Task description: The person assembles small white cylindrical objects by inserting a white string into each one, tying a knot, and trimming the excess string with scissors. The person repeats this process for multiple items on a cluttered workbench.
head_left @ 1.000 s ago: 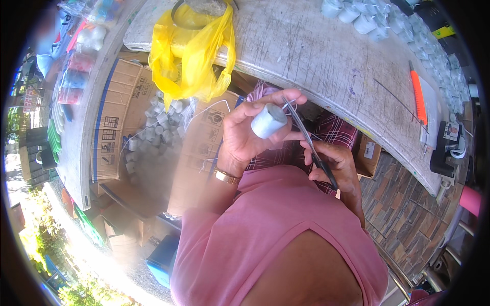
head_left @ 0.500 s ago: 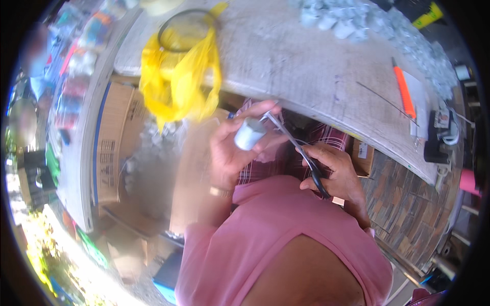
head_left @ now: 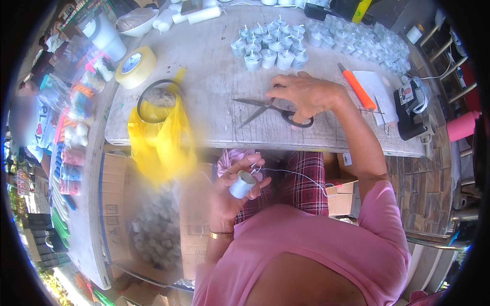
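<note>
We judge the main risk to lie with the thin white wick string (head_left: 301, 176) trailing rightward from our left hand (head_left: 232, 196): it hangs loose over the plaid-covered lap, and a tug or snag there could pull the wick out of the small pale-blue cup candle (head_left: 242, 184) or tip the candle out of our grip. A second risk sits under our right hand (head_left: 311, 94): the black-handled steel scissors (head_left: 270, 108) lie with their blades parted and pointing away to the left of that hand, so a careless grab could nick a finger or sweep them off the near edge of the grey worktop (head_left: 204, 86).

Our left grip is curled close around the candle, fingers and thumb pressed on its sides and top, holding it above the lap, below the worktop edge. Our right grip is loosely spread, palm down, fingers resting on the scissor handles and not threaded through the loops as far as we can tell. Beyond the right grip stands a cluster of finished small cup candles (head_left: 268, 51); to its right lies an orange-handled utility knife (head_left: 357, 89). Left of the scissors hangs a yellow plastic bag (head_left: 161, 140).
</note>
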A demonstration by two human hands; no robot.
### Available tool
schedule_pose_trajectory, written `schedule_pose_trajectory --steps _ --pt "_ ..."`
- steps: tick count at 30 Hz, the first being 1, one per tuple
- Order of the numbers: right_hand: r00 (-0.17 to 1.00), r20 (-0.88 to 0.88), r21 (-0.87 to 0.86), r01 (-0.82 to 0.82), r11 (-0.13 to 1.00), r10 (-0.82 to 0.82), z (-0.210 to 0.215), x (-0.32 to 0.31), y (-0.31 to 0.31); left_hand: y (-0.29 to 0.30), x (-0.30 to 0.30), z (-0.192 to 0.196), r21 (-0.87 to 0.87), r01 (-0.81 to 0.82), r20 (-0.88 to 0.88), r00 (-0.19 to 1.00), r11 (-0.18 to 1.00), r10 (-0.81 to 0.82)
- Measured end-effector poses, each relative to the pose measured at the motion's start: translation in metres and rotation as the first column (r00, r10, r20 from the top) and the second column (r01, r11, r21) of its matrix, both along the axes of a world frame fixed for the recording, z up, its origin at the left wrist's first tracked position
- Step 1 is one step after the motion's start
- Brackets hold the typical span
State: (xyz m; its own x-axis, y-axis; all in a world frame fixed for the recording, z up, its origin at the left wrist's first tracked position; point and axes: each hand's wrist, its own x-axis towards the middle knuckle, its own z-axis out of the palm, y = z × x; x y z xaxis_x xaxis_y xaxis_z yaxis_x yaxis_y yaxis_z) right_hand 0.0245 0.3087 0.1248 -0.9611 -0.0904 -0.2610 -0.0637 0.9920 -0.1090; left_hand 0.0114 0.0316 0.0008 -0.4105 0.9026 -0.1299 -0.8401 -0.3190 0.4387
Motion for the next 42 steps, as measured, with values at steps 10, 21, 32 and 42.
schedule_pose_trajectory --steps 10,21,32,42 --pt "0.853 -0.519 -0.275 -0.224 0.935 0.052 -0.025 0.042 -0.054 0.019 0.000 0.004 0.043 0.013 0.073 0.997 0.999 -0.016" --pt "0.906 -0.419 -0.511 -0.287 0.810 0.057 -0.013 0.047 -0.077 0.029 -0.001 0.012 0.031 -0.022 0.076 0.997 0.999 0.019" --pt "0.496 -0.789 -0.261 0.261 0.929 -0.361 -0.005 -0.185 0.094 0.010 0.002 0.004 -0.253 -0.021 -0.408 0.909 0.967 -0.087" --pt "0.664 -0.714 0.063 0.378 0.924 -0.223 -0.011 -0.182 0.100 -0.022 -0.003 0.022 -0.361 -0.186 -0.486 0.874 0.914 -0.013"
